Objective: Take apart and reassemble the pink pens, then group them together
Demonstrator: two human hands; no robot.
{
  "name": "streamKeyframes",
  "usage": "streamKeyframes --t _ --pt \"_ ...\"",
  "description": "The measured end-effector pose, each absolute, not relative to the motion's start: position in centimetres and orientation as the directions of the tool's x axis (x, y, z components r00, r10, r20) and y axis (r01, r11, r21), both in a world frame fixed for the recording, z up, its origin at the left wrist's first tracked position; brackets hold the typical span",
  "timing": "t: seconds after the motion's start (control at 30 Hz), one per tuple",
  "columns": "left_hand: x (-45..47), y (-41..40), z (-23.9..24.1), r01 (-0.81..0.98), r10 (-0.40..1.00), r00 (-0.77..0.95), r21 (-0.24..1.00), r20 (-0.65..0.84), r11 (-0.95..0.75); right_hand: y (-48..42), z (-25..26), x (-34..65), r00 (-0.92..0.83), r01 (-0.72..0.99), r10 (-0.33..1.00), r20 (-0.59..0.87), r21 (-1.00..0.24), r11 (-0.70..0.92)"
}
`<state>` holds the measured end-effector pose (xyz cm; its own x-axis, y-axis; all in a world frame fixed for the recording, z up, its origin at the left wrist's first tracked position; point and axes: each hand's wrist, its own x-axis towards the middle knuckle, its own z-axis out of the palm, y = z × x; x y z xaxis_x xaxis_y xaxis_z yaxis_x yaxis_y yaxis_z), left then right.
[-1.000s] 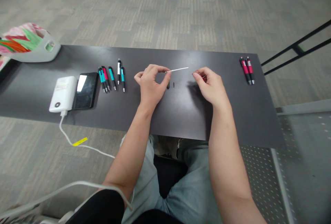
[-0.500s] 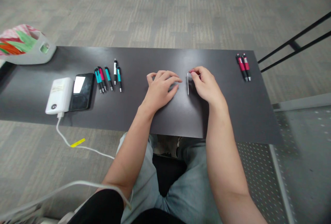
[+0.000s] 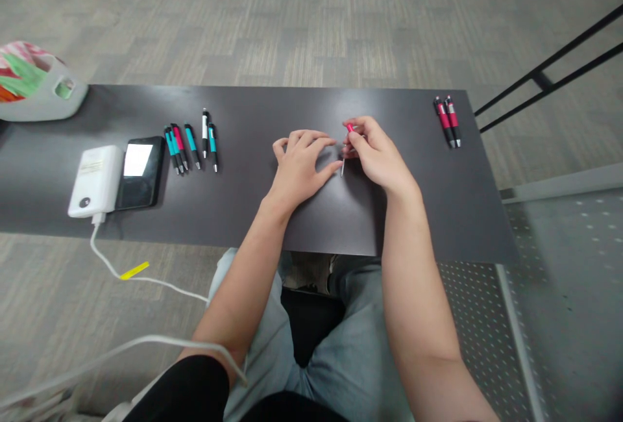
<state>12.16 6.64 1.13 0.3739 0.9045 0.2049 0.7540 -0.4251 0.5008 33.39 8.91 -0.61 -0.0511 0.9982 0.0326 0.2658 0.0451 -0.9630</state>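
My right hand (image 3: 372, 146) is closed, with thumb and fingers pinching a small pink pen part (image 3: 349, 128). Below those fingers shows a thin, pale pen refill (image 3: 342, 167); whether it touches the pink part I cannot tell. My left hand (image 3: 304, 162) rests over the dark table (image 3: 253, 208), its fingers apart and curved, holding nothing I can see. Its thumb tip is right beside the refill, and contact is unclear. The far ends of the right fingers are partly hidden.
Several teal, pink and white pens (image 3: 191, 146) lie left of my hands. Beyond them are a black phone (image 3: 141, 178) and a white power bank (image 3: 95, 182) with a cable. Two pink pens (image 3: 448, 122) lie at the right end. A white basket (image 3: 68, 100) stands far left.
My right hand has shifted slightly left and turned, so more of the pink part shows. The refill is closer to the left thumb and tilted. The view has moved a little right.
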Motion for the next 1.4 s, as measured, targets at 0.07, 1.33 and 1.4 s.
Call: streamKeyframes --t 0.07,1.33,1.4 --pt "12.0 6.7 1.1 0.755 0.906 0.381 0.503 0.187 -0.421 9.0 -0.6 33.6 -0.016 0.267 0.999 0.051 -0.962 0.054" --pt "11.5 6.7 1.3 0.750 0.881 0.443 0.470 0.167 -0.466 7.6 2.0 33.6 0.114 0.588 0.986 0.119 -0.808 0.030" --pt "11.0 6.7 1.2 0.748 0.882 0.440 0.475 0.165 -0.463 7.5 2.1 33.9 0.096 0.615 0.988 0.120 -0.788 0.036"
